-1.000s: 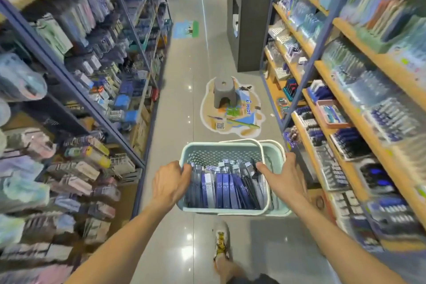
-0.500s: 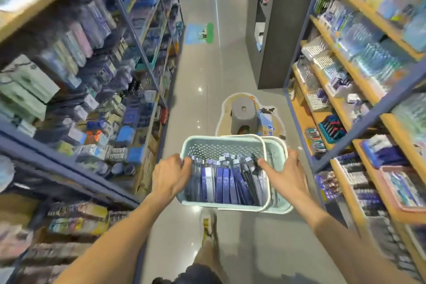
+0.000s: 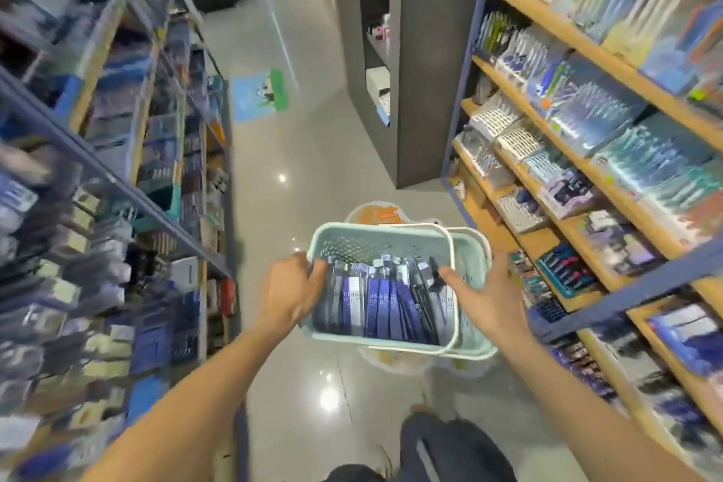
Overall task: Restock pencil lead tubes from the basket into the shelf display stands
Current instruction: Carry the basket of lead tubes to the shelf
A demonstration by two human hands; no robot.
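Head view: left hand and right hand each grip a side of the basket, lead tubes still inside. Looks like the carrying step; next, find the right stand on the shelves.

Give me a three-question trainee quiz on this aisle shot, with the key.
1. True or false: both hands hold the basket by its sides.
2. What colour are most lead tubes in it?
3. The grey pillar stands: A) ahead, on the right of the aisle B) behind the left shelves C) inside the basket

Key:
1. True: left hand and right hand grip opposite sides.
2. Dark blue.
3. A
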